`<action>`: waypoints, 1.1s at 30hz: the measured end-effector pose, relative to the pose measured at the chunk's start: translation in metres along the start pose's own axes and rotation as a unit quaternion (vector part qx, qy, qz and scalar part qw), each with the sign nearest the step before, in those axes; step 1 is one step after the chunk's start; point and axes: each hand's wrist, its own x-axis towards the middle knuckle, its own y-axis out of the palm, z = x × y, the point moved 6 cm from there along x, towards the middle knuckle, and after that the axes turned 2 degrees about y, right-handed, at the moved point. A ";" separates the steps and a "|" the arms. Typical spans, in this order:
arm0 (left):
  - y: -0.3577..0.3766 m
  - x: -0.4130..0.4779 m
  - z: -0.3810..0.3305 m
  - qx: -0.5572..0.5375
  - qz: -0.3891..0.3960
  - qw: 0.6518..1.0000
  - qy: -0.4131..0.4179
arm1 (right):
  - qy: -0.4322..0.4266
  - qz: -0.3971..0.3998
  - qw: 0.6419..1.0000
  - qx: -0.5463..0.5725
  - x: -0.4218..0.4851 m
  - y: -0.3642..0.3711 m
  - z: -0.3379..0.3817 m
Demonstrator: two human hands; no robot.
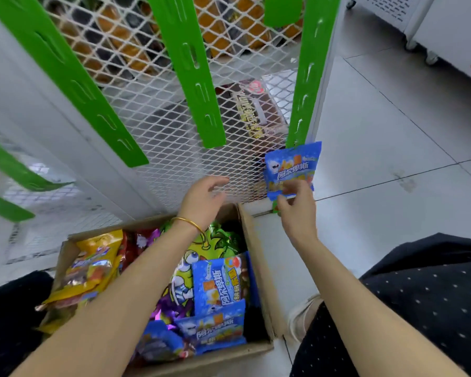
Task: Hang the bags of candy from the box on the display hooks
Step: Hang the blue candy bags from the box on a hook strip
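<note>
A cardboard box sits on the floor below me, filled with several candy bags: yellow, green and blue ones. My right hand pinches the bottom edge of a blue candy bag and holds it upright against the lower right of the white wire mesh panel. My left hand hovers over the box's far edge, close to the mesh, fingers relaxed and empty. No hooks are plainly visible on the mesh here.
Green slotted uprights cross the mesh panel; packaged goods show behind it. A grey tiled floor stretches to the right, with a white wheeled cabinet at the far right. My knees in dark dotted fabric flank the box.
</note>
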 end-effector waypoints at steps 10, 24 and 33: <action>-0.058 -0.057 0.058 0.009 0.003 0.999 -0.037 | -0.204 0.365 0.822 -0.386 -0.080 0.106 0.002; -0.043 -0.064 0.036 -0.121 0.121 0.979 -0.108 | 0.077 0.320 0.931 0.158 -0.033 0.058 0.022; -0.013 0.009 -0.027 -0.108 0.104 0.988 -0.030 | 0.085 0.270 0.921 0.266 0.017 0.016 0.049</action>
